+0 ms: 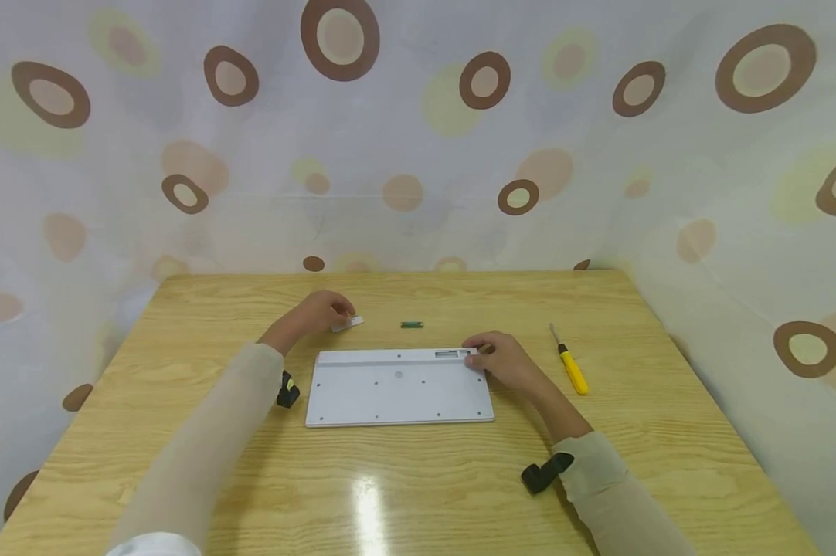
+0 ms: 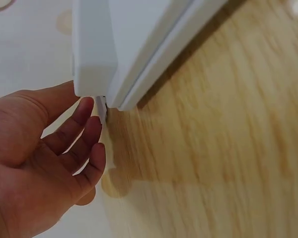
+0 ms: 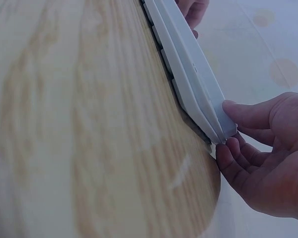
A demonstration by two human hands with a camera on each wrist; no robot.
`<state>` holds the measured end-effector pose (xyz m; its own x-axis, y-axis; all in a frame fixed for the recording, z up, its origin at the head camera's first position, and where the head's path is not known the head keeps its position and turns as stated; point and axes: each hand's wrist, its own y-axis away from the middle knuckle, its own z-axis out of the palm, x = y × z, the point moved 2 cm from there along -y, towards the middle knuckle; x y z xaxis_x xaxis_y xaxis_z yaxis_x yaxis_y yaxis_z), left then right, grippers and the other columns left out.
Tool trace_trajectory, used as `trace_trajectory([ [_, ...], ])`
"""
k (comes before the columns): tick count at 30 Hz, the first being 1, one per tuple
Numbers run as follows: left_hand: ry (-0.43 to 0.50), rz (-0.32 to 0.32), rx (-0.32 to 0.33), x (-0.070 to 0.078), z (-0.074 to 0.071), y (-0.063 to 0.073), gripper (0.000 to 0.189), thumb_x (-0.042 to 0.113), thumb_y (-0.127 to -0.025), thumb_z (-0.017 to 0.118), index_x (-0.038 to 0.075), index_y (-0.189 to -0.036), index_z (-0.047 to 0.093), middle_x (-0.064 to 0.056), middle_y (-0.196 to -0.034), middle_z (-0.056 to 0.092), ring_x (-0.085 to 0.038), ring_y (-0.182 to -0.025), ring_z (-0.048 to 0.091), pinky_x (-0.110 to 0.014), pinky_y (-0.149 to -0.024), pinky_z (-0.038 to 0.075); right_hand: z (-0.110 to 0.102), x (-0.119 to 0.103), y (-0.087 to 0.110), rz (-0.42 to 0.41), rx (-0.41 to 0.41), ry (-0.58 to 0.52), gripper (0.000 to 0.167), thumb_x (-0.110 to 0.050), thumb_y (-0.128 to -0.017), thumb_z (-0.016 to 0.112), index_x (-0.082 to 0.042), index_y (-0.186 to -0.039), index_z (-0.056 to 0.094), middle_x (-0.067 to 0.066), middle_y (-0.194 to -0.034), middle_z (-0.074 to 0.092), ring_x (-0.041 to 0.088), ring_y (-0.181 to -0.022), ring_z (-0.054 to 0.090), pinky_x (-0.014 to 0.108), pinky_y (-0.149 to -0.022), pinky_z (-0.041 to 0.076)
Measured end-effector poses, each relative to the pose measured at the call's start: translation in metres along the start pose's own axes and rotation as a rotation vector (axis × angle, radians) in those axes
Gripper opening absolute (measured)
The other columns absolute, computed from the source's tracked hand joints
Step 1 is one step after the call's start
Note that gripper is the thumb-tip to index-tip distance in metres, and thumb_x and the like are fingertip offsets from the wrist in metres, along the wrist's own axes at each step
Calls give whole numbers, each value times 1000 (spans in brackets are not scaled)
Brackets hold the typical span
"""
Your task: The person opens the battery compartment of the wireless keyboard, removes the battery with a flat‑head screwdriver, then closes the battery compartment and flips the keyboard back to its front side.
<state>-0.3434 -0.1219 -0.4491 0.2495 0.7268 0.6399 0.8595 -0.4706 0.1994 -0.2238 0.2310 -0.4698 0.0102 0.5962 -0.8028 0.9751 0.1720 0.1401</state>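
A white keyboard (image 1: pixel 399 390) lies face down, its screw-dotted back up and a battery slot (image 1: pixel 447 354) uncovered along the far edge. My right hand (image 1: pixel 504 361) grips its far right corner; in the right wrist view the thumb presses the back while the fingers (image 3: pixel 233 161) curl under the edge. Beyond the far left corner, my left hand (image 1: pixel 324 310) pinches a small flat white cover (image 1: pixel 348 323) low over the table. The keyboard's corner hides part of that thumb in the left wrist view, where a sliver of the cover (image 2: pixel 102 109) shows by the fingertips.
A green battery (image 1: pixel 412 324) lies on the wooden table (image 1: pixel 418 479) behind the keyboard. To the right of my right hand is a screwdriver (image 1: pixel 572 371) with a yellow handle. A patterned curtain (image 1: pixel 418 139) hangs at the back and sides.
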Motion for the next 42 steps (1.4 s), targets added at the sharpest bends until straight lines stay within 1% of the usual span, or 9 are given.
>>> trace_trajectory([
  [3, -7, -20, -8, -4, 2, 0, 23, 12, -99, 64, 3, -120, 69, -12, -119, 68, -26, -105, 58, -41, -95, 49, 1, -1, 0, -6, 3, 2, 29, -20, -97, 68, -11, -125, 69, 13, -130, 59, 27, -108, 58, 38, -91, 50],
  [6, -8, -28, -6, -5, 4, 0, 22, 12, -98, 65, 2, -118, 70, -13, -116, 69, -25, -101, 58, -39, -91, 49, 1, -1, 1, -8, 7, 7, 29, -19, -97, 68, -11, -125, 69, 13, -130, 60, 27, -107, 58, 38, -90, 50],
  [13, -8, -25, 3, -3, 4, 3, 19, 10, -98, 65, 2, -113, 70, -12, -109, 68, -22, -93, 56, -33, -83, 48, 1, -2, 1, -7, 7, 11, 28, -18, -98, 67, -12, -125, 69, 12, -129, 60, 26, -106, 59, 36, -88, 51],
  [17, 0, -11, 13, -2, 4, 5, 17, 8, -97, 64, 2, -112, 70, -12, -110, 68, -22, -94, 56, -35, -84, 48, 2, -2, 1, -10, 7, 17, 28, -18, -97, 67, -11, -125, 69, 12, -129, 60, 26, -105, 58, 37, -89, 50],
  [25, 2, 30, 44, -2, 4, 9, 21, 5, -98, 62, 2, -118, 69, -12, -111, 68, -23, -99, 58, -38, -90, 49, 1, -1, 1, -6, 9, 12, 28, -19, -97, 68, -13, -125, 69, 11, -130, 60, 26, -106, 58, 38, -90, 50],
  [29, 48, 58, 43, 7, 6, 11, 22, 4, -98, 61, 1, -119, 69, -12, -111, 69, -22, -99, 60, -36, -88, 50, 0, 1, 1, 0, 7, 6, 29, -20, -97, 68, -13, -125, 69, 12, -132, 59, 26, -108, 58, 39, -91, 50],
  [32, 70, 85, 42, 19, 9, 14, 22, 4, -98, 61, 2, -119, 69, -11, -110, 69, -22, -99, 61, -35, -87, 50, 0, 1, 1, 4, 7, 6, 28, -20, -97, 68, -13, -124, 69, 12, -132, 59, 27, -108, 58, 39, -91, 50],
  [36, 86, 114, 43, 35, 14, 16, 22, 4, -99, 59, 4, -119, 70, -11, -111, 68, -23, -100, 60, -37, -89, 50, 0, 0, 1, 4, 5, 11, 28, -20, -97, 68, -13, -124, 69, 12, -132, 59, 27, -108, 58, 39, -91, 50],
  [42, 110, 127, 35, 53, 24, 11, 22, 5, -99, 60, 6, -119, 70, -9, -111, 68, -23, -100, 59, -36, -89, 51, 0, -1, 1, 12, 3, 12, 28, -20, -98, 68, -13, -125, 69, 12, -132, 59, 27, -108, 58, 39, -91, 50],
])
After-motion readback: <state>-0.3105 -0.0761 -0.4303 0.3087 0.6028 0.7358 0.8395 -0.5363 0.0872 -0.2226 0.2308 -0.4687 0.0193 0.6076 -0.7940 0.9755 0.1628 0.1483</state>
